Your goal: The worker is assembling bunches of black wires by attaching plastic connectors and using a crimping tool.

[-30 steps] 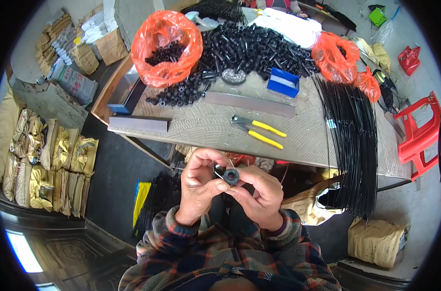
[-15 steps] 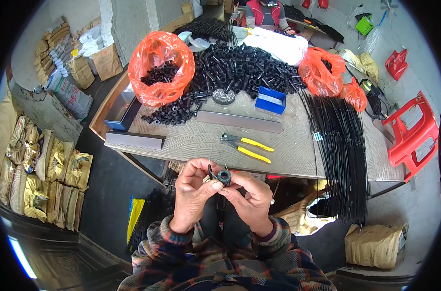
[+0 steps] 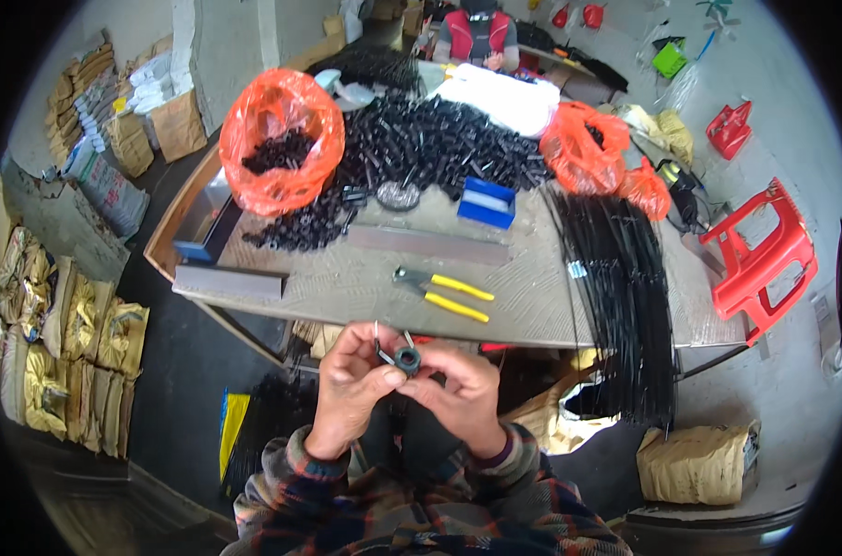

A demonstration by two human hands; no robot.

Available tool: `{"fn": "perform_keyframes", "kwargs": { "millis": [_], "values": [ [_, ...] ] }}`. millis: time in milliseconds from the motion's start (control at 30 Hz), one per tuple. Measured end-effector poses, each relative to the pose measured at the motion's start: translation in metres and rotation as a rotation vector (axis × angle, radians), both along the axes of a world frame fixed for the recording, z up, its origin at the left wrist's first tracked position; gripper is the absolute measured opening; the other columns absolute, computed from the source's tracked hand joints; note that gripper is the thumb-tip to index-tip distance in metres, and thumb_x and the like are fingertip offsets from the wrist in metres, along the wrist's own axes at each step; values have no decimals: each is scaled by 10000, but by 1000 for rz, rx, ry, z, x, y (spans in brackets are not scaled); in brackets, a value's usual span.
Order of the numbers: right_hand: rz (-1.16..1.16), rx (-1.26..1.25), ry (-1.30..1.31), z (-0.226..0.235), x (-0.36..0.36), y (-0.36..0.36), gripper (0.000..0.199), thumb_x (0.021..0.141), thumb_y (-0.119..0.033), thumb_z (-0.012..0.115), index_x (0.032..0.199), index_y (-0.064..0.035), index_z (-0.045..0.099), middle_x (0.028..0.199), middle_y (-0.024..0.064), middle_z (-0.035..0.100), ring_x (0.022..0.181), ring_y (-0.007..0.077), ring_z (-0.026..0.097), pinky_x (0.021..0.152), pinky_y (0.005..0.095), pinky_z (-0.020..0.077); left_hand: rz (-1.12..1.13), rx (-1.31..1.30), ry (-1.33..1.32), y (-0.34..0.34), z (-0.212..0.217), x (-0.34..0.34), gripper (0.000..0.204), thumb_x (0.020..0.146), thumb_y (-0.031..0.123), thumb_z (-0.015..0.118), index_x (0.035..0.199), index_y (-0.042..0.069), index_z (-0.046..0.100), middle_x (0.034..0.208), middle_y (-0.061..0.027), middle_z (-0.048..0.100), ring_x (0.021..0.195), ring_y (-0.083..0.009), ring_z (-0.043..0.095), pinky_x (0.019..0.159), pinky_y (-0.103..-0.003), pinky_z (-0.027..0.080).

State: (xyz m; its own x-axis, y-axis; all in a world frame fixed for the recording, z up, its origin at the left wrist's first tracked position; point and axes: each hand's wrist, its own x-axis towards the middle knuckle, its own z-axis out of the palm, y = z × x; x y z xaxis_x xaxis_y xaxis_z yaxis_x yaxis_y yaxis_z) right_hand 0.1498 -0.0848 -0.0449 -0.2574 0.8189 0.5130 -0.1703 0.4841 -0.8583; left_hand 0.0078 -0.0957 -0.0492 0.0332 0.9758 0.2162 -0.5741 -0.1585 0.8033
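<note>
Left hand [image 3: 354, 382]: I see its fingers pinched on a small black ring piece [image 3: 407, 360] with thin wire ends sticking up.
Right hand [image 3: 458, 389]: its fingertips are closed on the same piece from the other side.
Where it sits: just below the near edge of the table [image 3: 365, 287], in front of my chest.
Big orange bag [image 3: 277, 139]: open-mouthed, with black parts inside (more lie piled loose beside it).
Smaller orange bag [image 3: 583, 148]: dark parts inside.
Blue tray [image 3: 486, 202]: I cannot tell its contents.
Yellow-handled pliers [image 3: 444, 292]: flat on the table.
</note>
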Motion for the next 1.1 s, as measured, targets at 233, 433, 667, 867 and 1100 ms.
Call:
{"fn": "perform_keyframes", "kwargs": {
  "millis": [233, 433, 667, 867, 1100],
  "values": [
    [219, -80, 21, 10, 5, 18, 326, 737, -11, 706, 1040, -8, 583, 938, 30, 547, 801, 85, 545, 636, 202, 460, 4, 41, 17, 1, 4, -3, 390, 730, 45, 720, 1039, 14, 485, 980, -48, 547, 890, -107, 530, 805, -250, 447],
    [234, -39, 6, 11, 3, 18, 358, 743, -31, 706, 1066, -25, 551, 994, 45, 512, 807, 87, 545, 636, 202, 470, 2, 33, 23, 2, 2, -3, 384, 731, 63, 724, 1028, 10, 487, 959, -46, 534, 874, -103, 522, 798, -250, 443],
    [175, -15, -12, 9, 4, 15, 413, 708, 24, 722, 1073, 4, 530, 1020, 61, 500, 903, 109, 519, 704, 206, 437, -39, 32, 1, 5, 1, -5, 367, 737, 68, 718, 1020, 9, 492, 950, -44, 533, 891, -107, 521, 808, -253, 435],
    [125, -21, 27, 3, 1, 6, 371, 713, 18, 718, 1049, -15, 565, 980, 50, 534, 851, 98, 534, 667, 212, 442, 46, 9, 64, -2, 5, 0, 441, 685, 192, 761, 1002, 13, 512, 937, -33, 543, 891, -110, 521, 817, -262, 424],
    [19, -137, 209, -23, -1, 3, 285, 715, 140, 655, 960, 37, 551, 965, 86, 570, 918, 153, 579, 783, 280, 499, 37, -19, 111, 8, 3, 6, 455, 711, 289, 755, 985, 16, 516, 894, -22, 536, 836, -99, 516, 757, -244, 425]
  ]
}}
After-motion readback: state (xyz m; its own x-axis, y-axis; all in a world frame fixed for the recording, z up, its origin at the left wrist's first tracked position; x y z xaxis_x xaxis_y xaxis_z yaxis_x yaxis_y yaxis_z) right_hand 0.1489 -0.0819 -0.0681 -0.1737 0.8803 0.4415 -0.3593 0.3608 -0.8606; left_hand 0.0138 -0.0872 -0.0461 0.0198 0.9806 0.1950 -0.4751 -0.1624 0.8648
